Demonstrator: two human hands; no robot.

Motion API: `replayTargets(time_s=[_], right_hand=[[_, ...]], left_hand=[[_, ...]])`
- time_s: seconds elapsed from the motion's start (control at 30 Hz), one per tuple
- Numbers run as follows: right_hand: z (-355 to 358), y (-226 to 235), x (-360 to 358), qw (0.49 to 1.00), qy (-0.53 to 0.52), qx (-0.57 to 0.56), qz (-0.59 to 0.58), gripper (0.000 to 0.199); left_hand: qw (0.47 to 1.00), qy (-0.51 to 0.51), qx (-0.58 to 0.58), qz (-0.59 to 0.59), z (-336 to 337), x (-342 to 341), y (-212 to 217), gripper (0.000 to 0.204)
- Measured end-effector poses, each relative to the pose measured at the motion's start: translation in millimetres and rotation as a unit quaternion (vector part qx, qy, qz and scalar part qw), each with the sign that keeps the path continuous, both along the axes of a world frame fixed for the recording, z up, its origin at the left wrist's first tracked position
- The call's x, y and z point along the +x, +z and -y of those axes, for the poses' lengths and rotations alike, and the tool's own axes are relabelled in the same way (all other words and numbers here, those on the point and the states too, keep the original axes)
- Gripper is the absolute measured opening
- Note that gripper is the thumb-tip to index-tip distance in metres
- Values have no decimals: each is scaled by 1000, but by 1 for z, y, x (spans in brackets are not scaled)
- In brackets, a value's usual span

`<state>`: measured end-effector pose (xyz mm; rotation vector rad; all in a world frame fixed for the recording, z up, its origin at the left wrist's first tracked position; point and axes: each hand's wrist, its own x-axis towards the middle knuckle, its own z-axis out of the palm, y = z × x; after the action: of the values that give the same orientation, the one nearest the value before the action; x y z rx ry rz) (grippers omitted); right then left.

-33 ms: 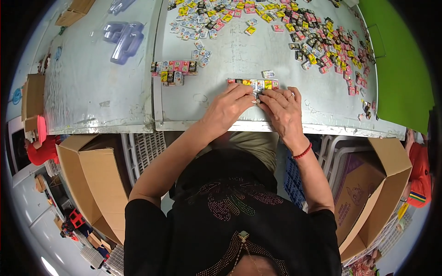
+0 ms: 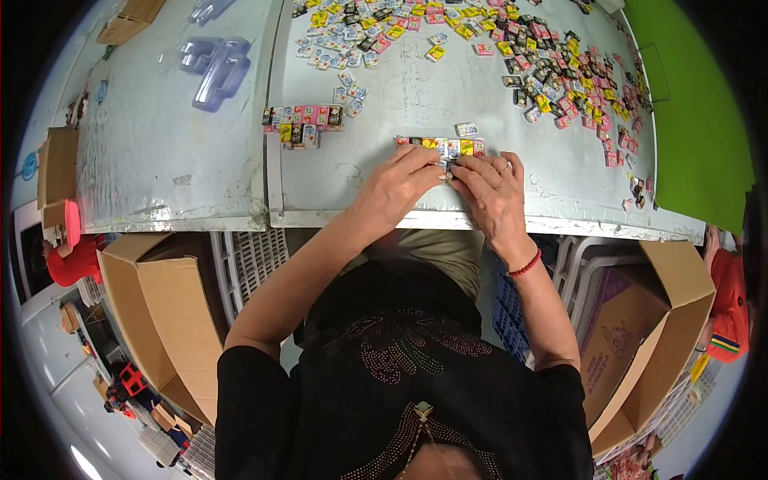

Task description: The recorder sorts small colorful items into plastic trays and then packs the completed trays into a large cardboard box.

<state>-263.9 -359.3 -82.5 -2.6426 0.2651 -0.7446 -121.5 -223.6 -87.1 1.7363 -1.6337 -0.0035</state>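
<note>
In front of me near the table's edge lies a row of small candy-like packs (image 2: 436, 145), pink, yellow, black and white side by side. My left hand (image 2: 400, 186) reaches in from the left, thumb and fingers pinched at the row's near side. My right hand (image 2: 494, 196), with a red bead bracelet at its wrist, comes from the other side with bent fingertips pressed together there. Between the fingertips a small dark pack (image 2: 450, 167) shows in part; the hands cover the rest. Just beyond the row lies a single white pack (image 2: 466, 129).
A T-shaped group of packs (image 2: 304, 118) sits to the left. Loose packs (image 2: 552, 80) spread along the far and right side of the table. Clear plastic trays (image 2: 214, 72) lie on the left table. Cardboard boxes (image 2: 176, 320) stand below at both sides.
</note>
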Motion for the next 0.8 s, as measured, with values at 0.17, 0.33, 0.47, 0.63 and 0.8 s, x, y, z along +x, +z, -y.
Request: replayTargets(time_s=[0.17, 0.33, 0.47, 0.63, 0.8], right_hand=[[1, -4, 0, 999, -7, 36, 27, 22], [-2, -11, -1, 997, -28, 56, 53, 22], [-6, -8, -3, 999, -32, 13, 27, 21], [-11, -9, -5, 999, -34, -14, 27, 21], [-9, -9, -9, 996, -53, 45, 53, 21]], left_hand=[[998, 4, -61, 2, 7, 0, -10, 19], [996, 49, -54, -48, 8, -6, -7, 20], [996, 49, -58, -42, 5, -9, -7, 21], [996, 53, -54, 46, -7, -15, -15, 23], [996, 63, -52, 33, -14, -16, -1, 24]])
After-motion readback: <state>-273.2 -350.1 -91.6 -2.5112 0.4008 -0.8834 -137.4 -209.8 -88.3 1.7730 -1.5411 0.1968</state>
